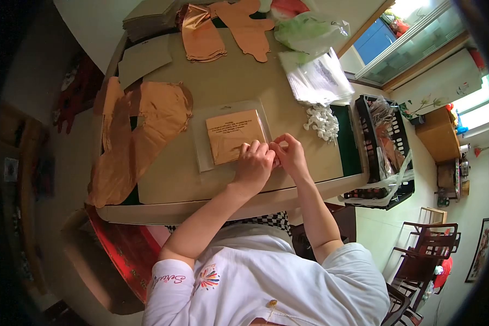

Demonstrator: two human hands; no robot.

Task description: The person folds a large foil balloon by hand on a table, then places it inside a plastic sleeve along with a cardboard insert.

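Note:
A clear plastic bag [202, 148] lies on the table in front of me, its hang hole at the far edge. Inside is a folded copper-coloured foil sheet [231, 142] with dark printed text. My left hand [254, 165] is closed over the bag's near right corner, its fingers bent and pinched. Just to the right, my right hand [290, 156] is closed too, thumb and fingertips pressed together against the left fingertips. Whatever sits between the right fingertips is too small and covered to make out.
Flat copper foil balloons [146, 122] spread along the left side; more foil pieces [244, 27] lie at the back. Cardboard sheets [145, 61] are back left. Clear bags [320, 79] and small white plastic pieces [321, 124] lie right. A black crate [370, 141] stands beyond the right edge.

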